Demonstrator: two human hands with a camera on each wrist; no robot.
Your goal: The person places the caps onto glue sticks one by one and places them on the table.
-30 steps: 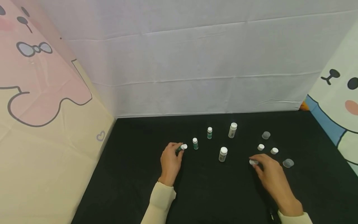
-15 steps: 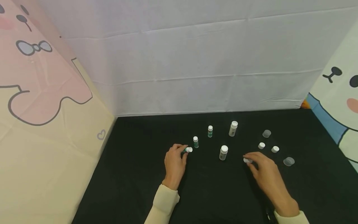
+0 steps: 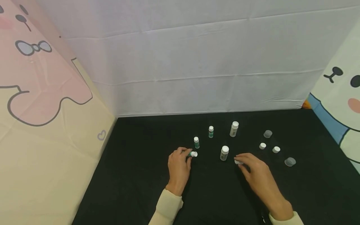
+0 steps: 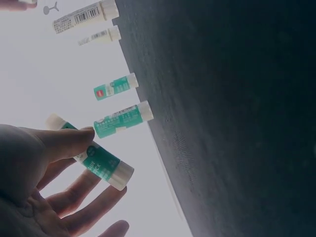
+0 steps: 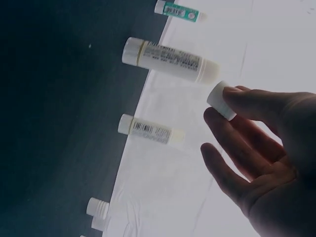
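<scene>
My left hand (image 3: 178, 167) pinches a small green-labelled glue stick (image 4: 101, 160) between thumb and fingers, tilted with its off-white end toward the right in the head view. A white cap (image 5: 222, 101) is pinched between the thumb and fingertips of my right hand (image 3: 257, 175), held just right of a white-labelled glue stick (image 3: 224, 153). Two more green glue sticks, a nearer one (image 3: 196, 142) and a farther one (image 3: 211, 132), stand upright beyond my left hand. Another white-labelled glue stick (image 3: 234, 129) stands upright farther back.
Right of the glue sticks lie two small white caps, one (image 3: 262, 146) left of the other (image 3: 276, 149). Two larger translucent caps, a far one (image 3: 268, 134) and a near one (image 3: 290, 162), lie around them. The black tabletop (image 3: 135, 162) meets a white cloth backdrop (image 3: 180, 78).
My left hand has moved right and slightly nearer with the green glue stick, tipping it further over. My right hand has carried the white cap leftward, close to the nearer white-labelled glue stick.
</scene>
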